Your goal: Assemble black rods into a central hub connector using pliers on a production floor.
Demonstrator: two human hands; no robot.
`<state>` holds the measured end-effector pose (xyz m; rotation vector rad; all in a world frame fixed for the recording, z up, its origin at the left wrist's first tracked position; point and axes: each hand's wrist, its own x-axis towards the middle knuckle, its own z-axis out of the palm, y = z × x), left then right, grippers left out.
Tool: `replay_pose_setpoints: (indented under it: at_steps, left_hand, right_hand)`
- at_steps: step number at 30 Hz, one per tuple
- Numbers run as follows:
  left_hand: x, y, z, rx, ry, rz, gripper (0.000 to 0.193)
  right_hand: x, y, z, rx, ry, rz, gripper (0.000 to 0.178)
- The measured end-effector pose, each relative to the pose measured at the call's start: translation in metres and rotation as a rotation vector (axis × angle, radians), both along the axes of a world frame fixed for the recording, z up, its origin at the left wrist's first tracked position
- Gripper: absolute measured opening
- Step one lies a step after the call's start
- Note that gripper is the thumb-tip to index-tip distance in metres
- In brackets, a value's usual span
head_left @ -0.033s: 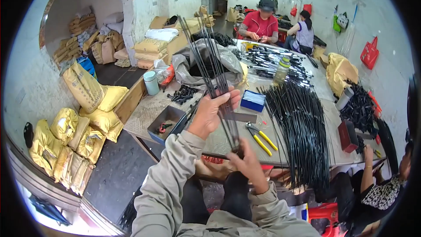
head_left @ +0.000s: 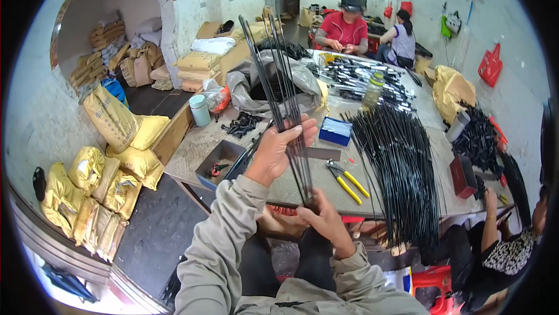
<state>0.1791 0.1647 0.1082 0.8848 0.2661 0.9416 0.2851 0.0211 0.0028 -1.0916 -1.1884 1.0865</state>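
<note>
Left hand (head_left: 275, 150) gripping black rods (head_left: 265, 85) partway along — right hand (head_left: 326, 217) closed round lower ends; yellow-handled pliers (head_left: 349, 191) on table (head_left: 189, 152).

Worktable (head_left: 184, 154) is packed here | front edge is overhung by a broad sheaf of black rods (head_left: 402, 169) | yellow-handled pliers (head_left: 353, 187) and blue box (head_left: 333, 137) are laid nearby | left side is taken by open grey box (head_left: 224, 150), black fittings (head_left: 241, 124), pale-blue canister (head_left: 200, 111)
</note>
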Motion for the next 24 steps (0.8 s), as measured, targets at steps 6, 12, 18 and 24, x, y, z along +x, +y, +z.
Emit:
replay_pose_setpoints:
  at_steps: [6,12,18,24]
  left_hand:
    - [-0.023,-0.033,-0.002,0.07,0.093,-0.157,0.043]
    - [-0.02,-0.051,0.006,0.072,0.128,-0.251,0.049]
    - [-0.016,-0.05,0.004,0.075,0.145,-0.288,0.05]
    - [-0.015,-0.05,0.002,0.136,0.19,-0.307,0.052]
  right_hand:
    - [-0.02,0.013,0.016,0.125,0.182,0.031,0.024]
    - [-0.008,0.02,0.051,0.227,0.257,-0.004,0.019]
    - [-0.009,0.017,0.045,0.243,0.289,0.001,0.019]
    - [-0.009,0.013,0.041,0.167,0.265,0.026,0.018]
